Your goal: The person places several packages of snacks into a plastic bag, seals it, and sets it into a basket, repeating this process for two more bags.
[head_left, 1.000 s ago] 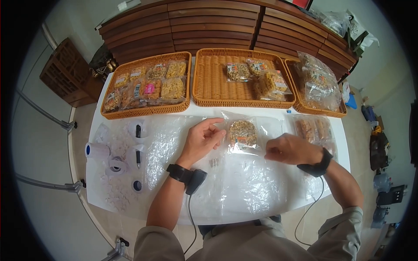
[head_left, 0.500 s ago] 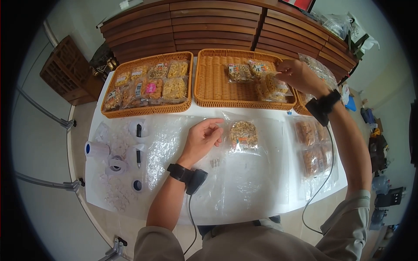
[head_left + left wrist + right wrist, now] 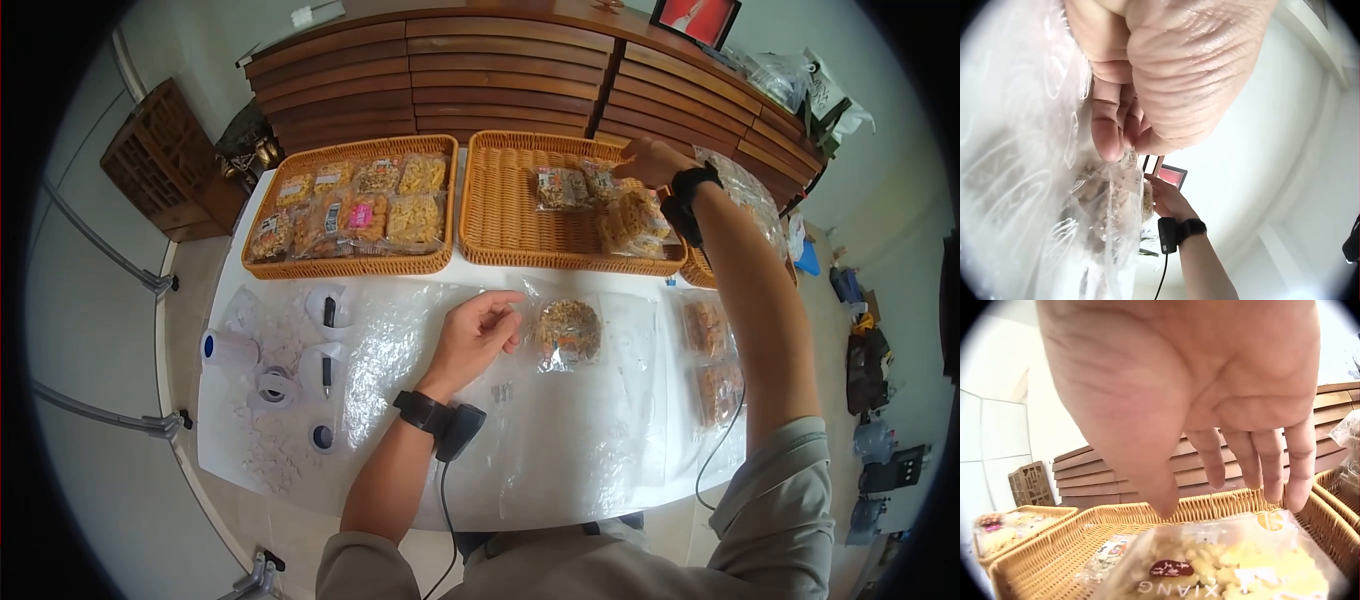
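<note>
On the plastic-covered table lies a clear bag point(image 3: 568, 332) with a round, nutty-looking snack cake inside. My left hand point(image 3: 478, 335) is at its upper left; in the left wrist view its thumb and fingertips pinch the edge of that clear plastic. My right hand point(image 3: 655, 163) reaches over the back right of the middle wicker basket point(image 3: 505, 225). In the right wrist view its fingers hang apart and fairly straight, with nothing between them, above a packaged yellow snack point(image 3: 1229, 565). Other snack packs point(image 3: 561, 188) lie in the same basket.
A left basket point(image 3: 350, 268) holds several snack packs; a third basket with bagged packs stands behind the right arm. Brown snack packs point(image 3: 706, 328) lie at the table's right. Tape rolls point(image 3: 275, 387), a black marker point(image 3: 327, 372) and paper scraps are at the left.
My right hand has gone from beside the clear bag up to the middle basket, then farther over its back right. The left hand stays by the bag. The head view has shifted slightly.
</note>
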Available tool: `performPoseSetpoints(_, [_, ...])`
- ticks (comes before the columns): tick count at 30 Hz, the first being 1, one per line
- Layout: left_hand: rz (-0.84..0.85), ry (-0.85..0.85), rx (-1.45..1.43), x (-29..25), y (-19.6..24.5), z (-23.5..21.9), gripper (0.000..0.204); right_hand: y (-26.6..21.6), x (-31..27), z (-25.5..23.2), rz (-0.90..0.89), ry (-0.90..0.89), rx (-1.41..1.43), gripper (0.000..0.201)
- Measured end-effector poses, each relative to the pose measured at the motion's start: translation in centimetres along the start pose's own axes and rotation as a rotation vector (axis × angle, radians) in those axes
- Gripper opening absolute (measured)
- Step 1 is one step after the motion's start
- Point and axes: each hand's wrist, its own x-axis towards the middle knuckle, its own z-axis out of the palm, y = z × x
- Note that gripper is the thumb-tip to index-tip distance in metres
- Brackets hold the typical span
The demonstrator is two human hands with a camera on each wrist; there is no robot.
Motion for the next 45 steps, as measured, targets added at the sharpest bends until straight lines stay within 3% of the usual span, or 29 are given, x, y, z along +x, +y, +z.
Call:
performPoseSetpoints(3, [0.000, -0.002, -0.002, -0.1, -0.1, -0.1, 0.028, 2.2, 3.0, 3.4, -0.118, 0.156, -0.066, 0.060])
performPoseSetpoints(4, [-0.001, -0.004, 0.001, 0.0, -0.1, -0.1, 0.028, 1.9, 3.1, 3.8, -0.039, 0.141, 0.026, 0.068])
performPoseSetpoints(7, [0.005, 0.000, 0.004, 0.0, -0.3, -0.1, 0.028, 1.6, 4.2, 3.2, 0.131, -0.170, 0.031, 0.100])
performPoseSetpoints(19, [-0.006, -0.007, -0.012, 0.0, -0.1, -0.1, 0.029, -0.1, 4.7, 1.7, 0.171, -0.348, -0.059, 0.112])
performPoseSetpoints(25, [0.010, -0.012, 0.001, 0.1, -0.5, -0.2, 0.029, 0.3, 5.0, 2.3, 0.125, -0.293, -0.064, 0.114])
performPoseSetpoints(28, [0.000, -0.011, -0.007, 0.1, -0.4, -0.2, 0.029, 1.0, 5.2, 3.2, 0.023, -0.129, -0.151, 0.088])
performPoseSetpoints(31, [0.002, -0.016, -0.010, 0.2, -0.6, -0.2, 0.029, 1.0, 5.6, 2.0, 0.080, -0.291, -0.111, 0.086])
performPoseSetpoints(34, [0.004, 0.002, -0.020, 0.3, -0.6, -0.3, 0.027, 0.3, 5.3, 0.7, 0.143, -0.319, -0.125, 0.083])
performPoseSetpoints(45, [-0.008, -0.015, -0.006, 0.2, -0.4, -0.3, 0.029, -0.2, 7.2, 2.0, 0.051, -0.265, -0.266, 0.075])
